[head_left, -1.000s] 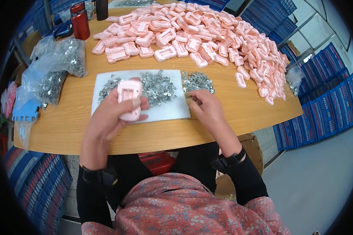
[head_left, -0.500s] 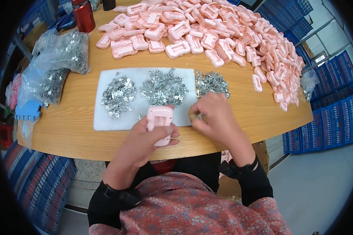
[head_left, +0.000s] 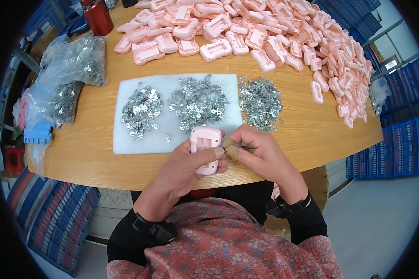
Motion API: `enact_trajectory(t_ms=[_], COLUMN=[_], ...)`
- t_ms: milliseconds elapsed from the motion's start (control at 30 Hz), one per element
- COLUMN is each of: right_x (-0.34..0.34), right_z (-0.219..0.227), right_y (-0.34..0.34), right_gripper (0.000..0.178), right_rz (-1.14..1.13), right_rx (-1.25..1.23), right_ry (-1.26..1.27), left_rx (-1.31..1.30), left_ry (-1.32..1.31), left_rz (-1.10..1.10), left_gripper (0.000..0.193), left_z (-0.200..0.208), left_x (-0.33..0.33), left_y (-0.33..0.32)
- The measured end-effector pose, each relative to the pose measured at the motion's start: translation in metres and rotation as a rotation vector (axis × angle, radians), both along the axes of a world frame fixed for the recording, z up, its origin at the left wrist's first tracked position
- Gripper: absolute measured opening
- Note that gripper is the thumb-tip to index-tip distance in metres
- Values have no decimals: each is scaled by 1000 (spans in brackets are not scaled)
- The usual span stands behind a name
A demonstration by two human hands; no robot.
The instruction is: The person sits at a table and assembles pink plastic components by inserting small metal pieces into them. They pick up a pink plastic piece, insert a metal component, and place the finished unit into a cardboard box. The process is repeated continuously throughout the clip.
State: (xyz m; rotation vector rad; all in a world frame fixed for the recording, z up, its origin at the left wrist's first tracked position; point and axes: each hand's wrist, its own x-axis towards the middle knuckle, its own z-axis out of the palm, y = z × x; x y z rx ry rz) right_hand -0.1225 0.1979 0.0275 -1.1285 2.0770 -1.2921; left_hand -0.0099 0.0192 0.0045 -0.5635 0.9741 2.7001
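My left hand (head_left: 179, 165) grips a pale pink plastic housing (head_left: 206, 135) with a rectangular recess, its thumb lying across the front. Close against the housing's right side is my right hand (head_left: 260, 153), thumb and index finger pinched together and wearing tan finger covers (head_left: 231, 149). Whatever sits in that pinch is too small to name. Just beyond the hands, small metal contact pieces lie in heaps: a left heap (head_left: 142, 111) and a middle heap (head_left: 198, 102) on a white foam sheet (head_left: 125, 148), and a right heap (head_left: 260, 103) on the wooden table (head_left: 312, 144).
A large pile of pink housings (head_left: 265, 28) covers the table's far and right side. Clear bags of metal pieces (head_left: 86, 60) lie at the left, near a red bottle (head_left: 97, 17) and a blue foam block (head_left: 38, 133). Blue trays (head_left: 60, 223) stand beside the table.
My right hand has come away from the right heap and in to the housing. My left hand has carried the housing slightly to the right. The whole view has shifted a little.
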Motion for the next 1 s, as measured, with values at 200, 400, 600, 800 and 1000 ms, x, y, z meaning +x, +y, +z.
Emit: enact_trajectory(t_ms=[200,400,600,800,1000], right_x=[3,0,-2,4,19], right_z=[-1,0,1,2,1], right_y=[-4,-8,-1,1,0], right_gripper=[12,11,13,16,16], right_rz=[-56,-23,-27,-92,-144], right_rx=[7,-87,-65,-20,-183], right_ry=[-300,-614,-678,-582,-499], left_rx=[-22,31,-55,-32,19], left_ry=[-22,51,13,-22,-99], left_rz=[10,-26,0,24,76], left_gripper=[51,50,48,43,38], left_z=[-2,-1,2,-4,3], left_x=[-2,-1,-2,-5,-8], left_y=[-1,-4,1,0,3])
